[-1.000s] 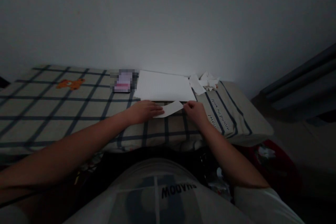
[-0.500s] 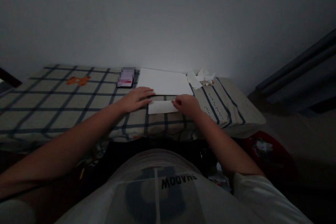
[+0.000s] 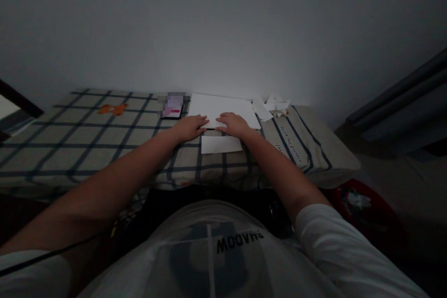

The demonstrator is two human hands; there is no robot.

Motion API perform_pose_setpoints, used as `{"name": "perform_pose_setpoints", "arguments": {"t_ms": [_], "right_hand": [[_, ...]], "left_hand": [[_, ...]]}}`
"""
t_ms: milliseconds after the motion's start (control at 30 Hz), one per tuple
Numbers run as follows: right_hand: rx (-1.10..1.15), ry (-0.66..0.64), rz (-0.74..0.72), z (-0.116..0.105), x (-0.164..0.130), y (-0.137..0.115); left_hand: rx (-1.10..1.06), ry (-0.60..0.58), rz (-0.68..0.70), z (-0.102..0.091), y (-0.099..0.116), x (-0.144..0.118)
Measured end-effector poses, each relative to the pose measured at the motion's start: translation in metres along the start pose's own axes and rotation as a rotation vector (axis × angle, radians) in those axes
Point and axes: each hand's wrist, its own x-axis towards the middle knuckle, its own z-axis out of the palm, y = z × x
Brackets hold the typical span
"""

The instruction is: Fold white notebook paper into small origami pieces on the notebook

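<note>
While both hands rest palm down, the big white paper (image 3: 222,105) lies flat under their fingers on the checked cloth (image 3: 143,125). The left hand (image 3: 190,127) is at the paper's eight o'clock, with its fingers a little wide. The right hand (image 3: 233,124) is at five o'clock, its thumb and fingers wide too, touching the paper near its close edge. I see nothing held up in either hand. At six o'clock, just beside the big paper, is a small white strip (image 3: 221,145). At three o'clock are another paper piece (image 3: 261,110) and some crumpled paper (image 3: 277,104). A phone (image 3: 173,109), partly blurred, sits at nine o'clock, and farther that way is an orange bear picture (image 3: 112,109). A red tub (image 3: 387,223) is at four o'clock, lower down.
</note>
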Motion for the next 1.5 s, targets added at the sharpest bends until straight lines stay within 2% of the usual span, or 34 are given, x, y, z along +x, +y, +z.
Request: {"name": "perform_pose_setpoints", "arguments": {"t_ms": [167,267,333,533,667,767,867,933,1000,1033,1100,1167,1333,1500], "right_hand": [[-0.063,-0.073,-0.008,-0.002,-0.008,0.005],[-0.072,-0.068,-0.034,-0.002,-0.011,0.006],[-0.077,-0.065,-0.045,-0.002,-0.011,0.006],[-0.068,0.004,-0.035,-0.002,-0.010,0.001],[-0.062,0.039,0.044,-0.004,-0.009,-0.002],[-0.032,0.060,0.025,-0.005,-0.011,0.000],[-0.015,0.073,0.041,-0.004,-0.011,0.003],[-0.022,0.073,0.090,-0.002,-0.010,0.004],[-0.027,0.083,0.121,-0.002,-0.008,0.004],[-0.028,0.089,0.127,-0.001,-0.007,0.004],[-0.028,0.099,0.132,-0.002,-0.006,0.004],[-0.025,0.106,0.132,-0.002,-0.006,0.004],[-0.020,0.105,0.125,-0.004,-0.006,0.005],[0.000,0.089,0.131,-0.005,-0.006,0.006]], "left_hand": [[-0.031,0.031,0.039,0.002,0.006,-0.005],[-0.037,0.095,0.013,-0.001,0.000,-0.006],[-0.044,0.098,-0.011,-0.002,-0.006,-0.005],[-0.057,0.086,0.002,-0.006,-0.013,-0.001],[-0.052,0.128,-0.076,-0.010,-0.014,0.003],[-0.043,0.166,-0.133,-0.013,-0.015,0.009],[-0.055,0.179,-0.135,-0.015,-0.014,0.012],[-0.053,0.252,-0.085,-0.018,-0.011,0.009],[-0.004,0.427,0.044,-0.020,-0.007,0.002],[0.010,0.444,0.083,-0.020,-0.005,-0.001],[0.048,0.406,0.182,-0.019,-0.001,-0.007],[0.072,0.270,0.286,-0.015,0.001,-0.009],[0.044,0.095,0.097,-0.006,-0.006,-0.002],[0.055,0.063,0.095,-0.008,-0.010,0.001]]}}
